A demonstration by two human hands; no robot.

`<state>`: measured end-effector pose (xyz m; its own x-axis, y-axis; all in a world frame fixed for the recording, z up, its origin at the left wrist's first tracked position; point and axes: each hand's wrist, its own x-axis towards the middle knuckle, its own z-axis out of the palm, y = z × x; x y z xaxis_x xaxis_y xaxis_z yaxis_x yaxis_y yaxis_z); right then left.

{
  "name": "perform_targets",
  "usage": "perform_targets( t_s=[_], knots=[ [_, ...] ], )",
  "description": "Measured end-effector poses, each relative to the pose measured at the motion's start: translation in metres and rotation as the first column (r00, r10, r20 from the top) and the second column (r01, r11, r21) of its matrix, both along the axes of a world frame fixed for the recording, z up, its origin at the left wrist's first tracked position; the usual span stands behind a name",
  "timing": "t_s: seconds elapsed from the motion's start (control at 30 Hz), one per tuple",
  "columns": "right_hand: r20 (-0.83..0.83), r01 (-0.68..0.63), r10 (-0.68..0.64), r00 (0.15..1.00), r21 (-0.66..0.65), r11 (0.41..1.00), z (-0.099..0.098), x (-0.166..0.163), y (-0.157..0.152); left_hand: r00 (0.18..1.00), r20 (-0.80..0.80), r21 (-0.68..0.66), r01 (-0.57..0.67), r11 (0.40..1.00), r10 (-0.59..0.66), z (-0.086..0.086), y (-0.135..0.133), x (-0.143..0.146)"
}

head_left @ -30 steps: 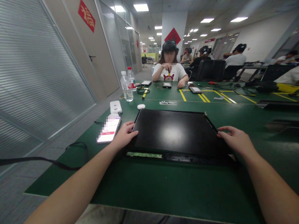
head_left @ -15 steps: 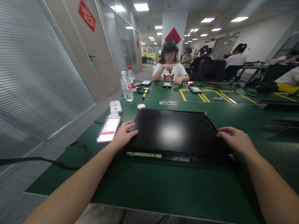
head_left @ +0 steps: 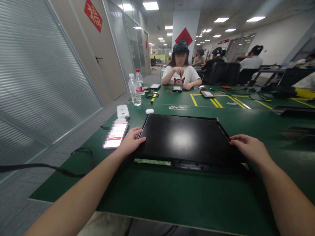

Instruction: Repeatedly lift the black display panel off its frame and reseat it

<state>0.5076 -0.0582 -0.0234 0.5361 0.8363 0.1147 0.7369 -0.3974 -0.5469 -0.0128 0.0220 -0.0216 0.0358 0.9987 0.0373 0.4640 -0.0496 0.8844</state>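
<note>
A black LCD screen panel (head_left: 182,139) lies in a shallow black frame on the green table. Along its near edge a narrow green circuit board strip (head_left: 152,162) shows. My left hand (head_left: 133,141) grips the panel's left edge, thumb on top and the other fingers at the side. At the right edge my right hand (head_left: 244,146) pinches the panel between thumb and fingers. The undersides of both grips are hidden.
Left of the panel are a lit phone (head_left: 115,134), a white power bank (head_left: 122,111) and a small white case (head_left: 149,111). Two bottles (head_left: 135,91) stand farther back. A person (head_left: 182,70) sits opposite, near several drives (head_left: 177,88). A black strap (head_left: 56,168) hangs at left.
The view has shifted very slightly. Both hands keep their places on the panel's edges, and the panel shows no clear movement.
</note>
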Motion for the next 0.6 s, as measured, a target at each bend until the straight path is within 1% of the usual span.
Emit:
perform_targets(
  t_s=[0.2,0.4,0.6],
  knots=[
    [-0.011,-0.015,0.015,1.0,0.004,1.0,-0.0001,0.0037,0.0003,0.996,-0.088,0.001,0.011,1.0,-0.01,0.0021,-0.0004,0.0003],
    [-0.024,-0.061,0.061,0.998,0.004,0.998,-0.002,0.0094,0.001,0.987,-0.157,0.046,0.045,0.998,-0.037,-0.0025,0.0024,-0.0026],
    [-0.054,-0.021,0.018,0.998,-0.048,0.999,0.0045,0.0038,0.0002,0.951,-0.295,0.043,0.113,0.993,-0.095,-0.004,0.0027,-0.0041]
  ],
)
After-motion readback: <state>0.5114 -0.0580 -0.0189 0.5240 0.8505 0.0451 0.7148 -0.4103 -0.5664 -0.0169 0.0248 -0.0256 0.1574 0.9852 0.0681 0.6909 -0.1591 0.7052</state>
